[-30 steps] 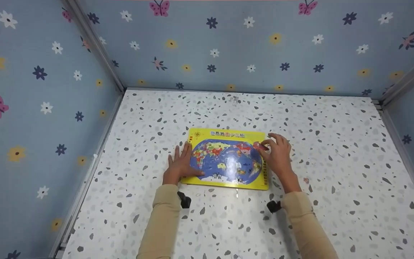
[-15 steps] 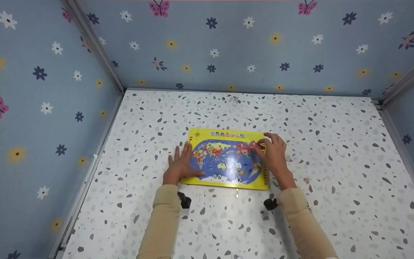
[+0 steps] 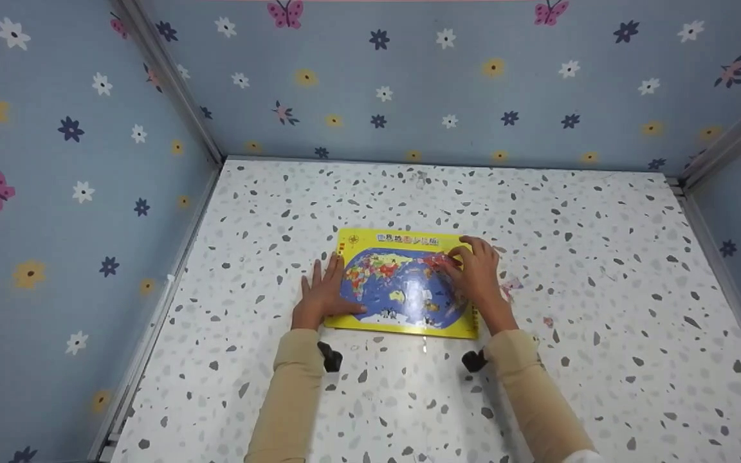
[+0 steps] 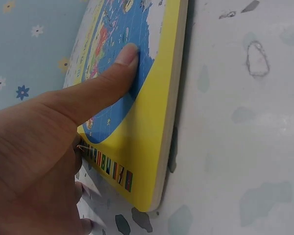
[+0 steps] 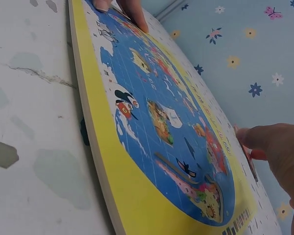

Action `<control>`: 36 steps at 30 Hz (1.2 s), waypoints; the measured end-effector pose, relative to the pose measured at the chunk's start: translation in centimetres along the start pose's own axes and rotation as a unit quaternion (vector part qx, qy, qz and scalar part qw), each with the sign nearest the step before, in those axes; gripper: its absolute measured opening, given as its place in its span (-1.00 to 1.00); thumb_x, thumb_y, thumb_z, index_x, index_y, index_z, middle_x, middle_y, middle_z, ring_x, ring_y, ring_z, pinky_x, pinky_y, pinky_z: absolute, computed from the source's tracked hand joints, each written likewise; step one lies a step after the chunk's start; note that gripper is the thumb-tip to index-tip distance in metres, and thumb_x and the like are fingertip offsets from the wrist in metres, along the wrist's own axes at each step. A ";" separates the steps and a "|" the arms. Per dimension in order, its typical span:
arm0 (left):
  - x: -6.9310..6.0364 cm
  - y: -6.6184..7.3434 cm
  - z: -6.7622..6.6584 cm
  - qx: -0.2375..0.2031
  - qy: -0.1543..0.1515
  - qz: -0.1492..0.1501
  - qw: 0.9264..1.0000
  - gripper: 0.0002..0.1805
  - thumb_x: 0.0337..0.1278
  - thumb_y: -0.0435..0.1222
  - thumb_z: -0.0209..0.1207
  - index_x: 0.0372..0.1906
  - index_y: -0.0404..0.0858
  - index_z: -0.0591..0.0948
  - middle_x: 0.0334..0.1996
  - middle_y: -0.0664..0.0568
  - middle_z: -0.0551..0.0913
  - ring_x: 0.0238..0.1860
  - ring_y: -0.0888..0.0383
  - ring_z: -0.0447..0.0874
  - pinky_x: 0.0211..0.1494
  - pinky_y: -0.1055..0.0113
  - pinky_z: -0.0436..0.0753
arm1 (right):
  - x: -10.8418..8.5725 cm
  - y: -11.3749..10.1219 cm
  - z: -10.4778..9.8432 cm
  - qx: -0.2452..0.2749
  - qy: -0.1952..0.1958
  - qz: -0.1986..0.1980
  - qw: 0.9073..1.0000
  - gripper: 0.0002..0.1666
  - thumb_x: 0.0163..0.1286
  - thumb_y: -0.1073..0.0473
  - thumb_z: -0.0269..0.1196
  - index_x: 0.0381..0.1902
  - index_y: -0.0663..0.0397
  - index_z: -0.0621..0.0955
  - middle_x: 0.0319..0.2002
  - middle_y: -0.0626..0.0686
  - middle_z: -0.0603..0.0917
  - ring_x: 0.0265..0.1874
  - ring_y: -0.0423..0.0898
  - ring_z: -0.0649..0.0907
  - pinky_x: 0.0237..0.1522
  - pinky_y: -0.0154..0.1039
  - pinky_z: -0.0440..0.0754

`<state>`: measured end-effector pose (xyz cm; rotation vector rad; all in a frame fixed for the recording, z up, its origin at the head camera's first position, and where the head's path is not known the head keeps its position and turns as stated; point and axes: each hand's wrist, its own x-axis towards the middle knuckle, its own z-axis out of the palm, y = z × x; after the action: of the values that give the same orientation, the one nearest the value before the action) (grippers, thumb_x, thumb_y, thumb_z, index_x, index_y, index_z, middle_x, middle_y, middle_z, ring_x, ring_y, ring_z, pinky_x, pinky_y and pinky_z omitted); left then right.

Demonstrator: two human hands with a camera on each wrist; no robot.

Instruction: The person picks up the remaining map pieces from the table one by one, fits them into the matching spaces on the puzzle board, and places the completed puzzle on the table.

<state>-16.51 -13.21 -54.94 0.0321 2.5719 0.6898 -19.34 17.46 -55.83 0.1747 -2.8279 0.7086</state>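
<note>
The piece, red and seen nearly edge-on in the right wrist view, is over the upper right part of the board; whether it touches the board I cannot tell. The right hand pinches it, thumb and finger clamped on its edges.

The board lies flat on the table, a yellow frame around a blue oval map. Within the oval are coloured land shapes: Australia in pale yellow, a white strip with penguins along the bottom, and South America at the right end, with a brown edge beside it. Whether that shape is sunk or raised I cannot tell. Lettering runs across the top of the frame, and flags line its left margin.

The left hand rests at the left edge, fingers spread apart, the thumb lying straight across the lower left of the map.

Around the board is the white speckled table. Tan sleeves cover both forearms, and blue flowered walls stand behind and at both sides.
</note>
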 end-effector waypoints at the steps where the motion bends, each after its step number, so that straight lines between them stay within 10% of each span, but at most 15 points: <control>1: 0.0 0.0 0.0 0.002 0.000 -0.001 1.000 0.35 -0.23 0.18 0.40 0.54 -0.11 -0.23 0.55 0.05 -0.37 0.52 -0.12 -0.54 0.49 -0.20 -0.40 | 0.1 -0.1 0.1 -0.001 -0.004 0.002 1.000 -0.69 0.22 0.02 0.36 -0.22 0.13 0.67 0.21 0.13 0.47 0.29 0.14 0.33 0.36 0.15 0.14; 36: 0.0 0.0 0.0 -0.001 -0.002 -0.004 1.000 0.36 -0.23 0.18 0.41 0.54 -0.10 -0.25 0.55 0.08 -0.41 0.52 -0.09 -0.59 0.49 -0.19 -0.43 | 0.7 -0.7 2.6 0.004 -0.030 0.015 0.999 -0.65 0.28 -0.06 0.30 -0.21 0.11 0.62 0.18 0.15 0.48 0.29 0.14 0.31 0.37 0.13 0.07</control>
<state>-16.47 -13.22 -54.96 0.0236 2.5665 0.6889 -20.38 15.57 -57.55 0.1568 -2.8900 0.7344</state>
